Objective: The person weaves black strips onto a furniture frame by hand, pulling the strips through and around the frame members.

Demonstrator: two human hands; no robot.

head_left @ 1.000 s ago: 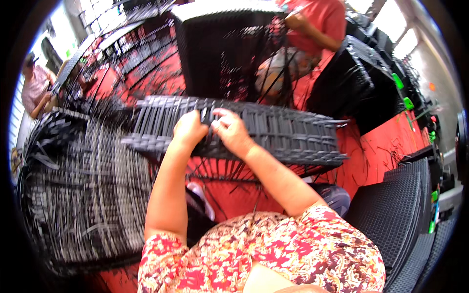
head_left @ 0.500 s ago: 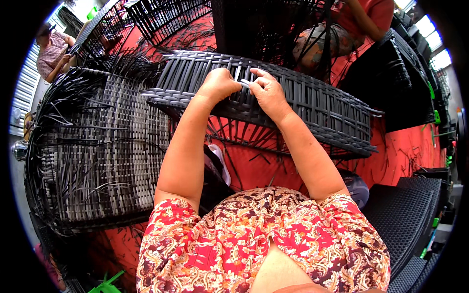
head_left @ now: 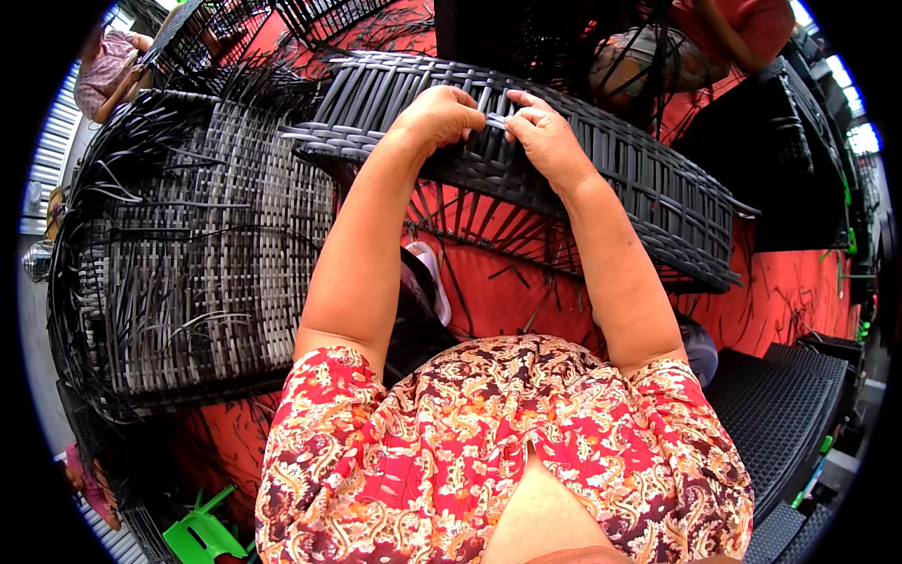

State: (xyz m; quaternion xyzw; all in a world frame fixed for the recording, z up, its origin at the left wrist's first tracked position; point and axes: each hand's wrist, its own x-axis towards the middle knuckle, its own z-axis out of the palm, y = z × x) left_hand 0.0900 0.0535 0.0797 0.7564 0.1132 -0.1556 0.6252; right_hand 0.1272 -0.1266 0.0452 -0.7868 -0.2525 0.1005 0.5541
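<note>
A long dark grey woven wicker panel (head_left: 648,188) lies slanted in front of me, its upright strands crossed by braided rows. At its upper middle, my left hand (head_left: 437,117) is closed, its fingers pinched round a light grey wicker strip (head_left: 495,121). Just to the right, my right hand (head_left: 552,143) pinches the same strip between thumb and forefinger, the other fingers partly raised. Both hands are close to the weave. The rest of the strip's path among the strands is hard to make out.
A large, partly woven grey panel (head_left: 216,254) with loose black strand ends stands at left. Dark woven pieces (head_left: 770,414) are stacked at lower right. Cut strands litter the red floor (head_left: 503,310). A green plastic stool (head_left: 205,534) is at lower left. Other people sit beyond.
The view has tipped, so the panel and both hands appear higher. My right hand has moved slightly away from the left along the panel; both still pinch the strip.
</note>
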